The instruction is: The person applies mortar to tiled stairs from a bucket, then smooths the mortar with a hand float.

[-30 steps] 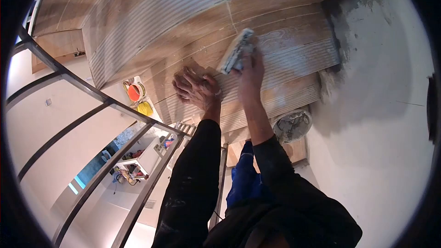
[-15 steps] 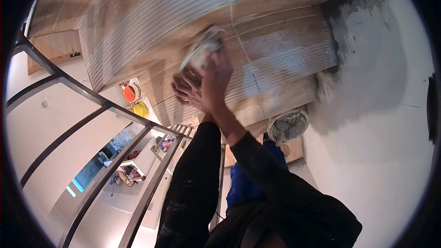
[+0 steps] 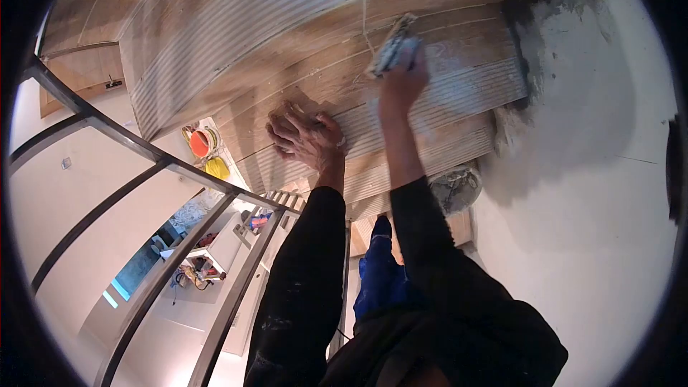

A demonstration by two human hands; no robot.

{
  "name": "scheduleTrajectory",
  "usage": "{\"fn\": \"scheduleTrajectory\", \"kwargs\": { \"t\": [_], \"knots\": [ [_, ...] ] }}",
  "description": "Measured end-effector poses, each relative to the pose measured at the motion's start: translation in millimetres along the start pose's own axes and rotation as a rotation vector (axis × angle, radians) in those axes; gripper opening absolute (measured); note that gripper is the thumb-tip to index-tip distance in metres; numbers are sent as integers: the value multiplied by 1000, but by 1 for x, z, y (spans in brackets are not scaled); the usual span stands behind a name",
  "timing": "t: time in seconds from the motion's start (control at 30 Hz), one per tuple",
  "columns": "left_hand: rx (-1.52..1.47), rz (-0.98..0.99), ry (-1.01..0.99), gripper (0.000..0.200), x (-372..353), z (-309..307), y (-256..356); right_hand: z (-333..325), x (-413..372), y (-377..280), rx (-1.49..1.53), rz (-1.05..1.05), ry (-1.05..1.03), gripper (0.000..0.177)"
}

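Note:
My left hand [image 3: 304, 136] leans on the wood-look tile of a stair tread [image 3: 315, 82], fingers spread and nothing in them. Further right, my right hand [image 3: 407, 84] is closed around a float [image 3: 394, 41], its flat face toward the tread near a tile joint. A whitish film covers the tread to the right of the float. Ribbed strips [image 3: 466, 89] run along the step's front edge.
A metal railing [image 3: 136, 147] borders the stairs on the left. Down below it stand an orange bucket [image 3: 202, 142] and something yellow [image 3: 216, 168]. A smeared bucket [image 3: 459, 190] sits lower right, partly behind my right arm, near the white wall [image 3: 573, 172].
My right hand has swept the float rightward along the tread, away from my left hand. The left hand stays in place, and more of the lower right bucket is covered by my arm.

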State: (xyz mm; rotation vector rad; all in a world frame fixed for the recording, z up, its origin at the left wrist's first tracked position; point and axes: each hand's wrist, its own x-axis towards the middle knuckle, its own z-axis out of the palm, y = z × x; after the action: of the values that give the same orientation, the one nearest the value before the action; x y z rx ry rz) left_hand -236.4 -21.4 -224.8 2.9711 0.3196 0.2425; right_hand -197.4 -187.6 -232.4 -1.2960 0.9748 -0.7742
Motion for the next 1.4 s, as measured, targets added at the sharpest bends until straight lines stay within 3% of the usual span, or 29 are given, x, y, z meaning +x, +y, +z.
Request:
{"fn": "scheduleTrajectory", "kwargs": {
  "t": [0.13,0.2,0.23,0.3,0.43,0.57,0.63,0.67,0.73,0.8,0.87,0.93,1.03,1.07,1.1,1.17,1.2,1.4],
  "knots": [
    [-13,8,14,77,0,3,-1,24,-49,5,-220,-100,29,30],
    [-2,15,24,77,0,6,-2,11,-55,-18,-10,200,-190,30],
    [12,21,30,77,-1,5,-2,8,-60,-24,-8,201,-188,30],
    [6,18,36,77,0,5,-1,12,-66,-36,376,299,-38,33],
    [2,19,56,76,-1,7,-2,28,-39,-38,342,293,129,38],
    [23,10,19,72,-2,19,-12,82,-61,5,288,133,257,37],
    [22,20,25,71,-2,16,-11,78,-101,3,-60,107,8,35],
    [23,20,26,71,-4,14,-11,68,-113,-3,-62,109,5,35],
    [14,22,39,70,-3,12,-3,51,-116,-15,222,346,-158,40],
    [13,26,49,70,-1,9,0,21,-97,-26,127,423,-120,48],
    [24,0,21,69,-1,-1,4,-21,-51,-37,-34,241,-135,50],
    [22,-4,17,73,-1,2,1,-33,2,-26,-36,-72,75,52],
    [21,4,22,76,1,6,0,-20,25,-8,-158,-108,58,54],
    [35,5,24,76,-1,6,-1,-17,8,-30,-178,80,-68,55],
    [34,6,26,76,-1,6,-1,-3,-6,-28,-176,78,-68,55],
    [19,14,19,75,-1,5,-2,21,-34,-9,-305,-136,71,40],
    [15,20,25,75,-1,7,-1,24,-39,-5,-299,-140,76,40],
    [41,-14,-13,75,-1,1,4,-7,-58,-19,-223,3,-152,36]
  ]
}}
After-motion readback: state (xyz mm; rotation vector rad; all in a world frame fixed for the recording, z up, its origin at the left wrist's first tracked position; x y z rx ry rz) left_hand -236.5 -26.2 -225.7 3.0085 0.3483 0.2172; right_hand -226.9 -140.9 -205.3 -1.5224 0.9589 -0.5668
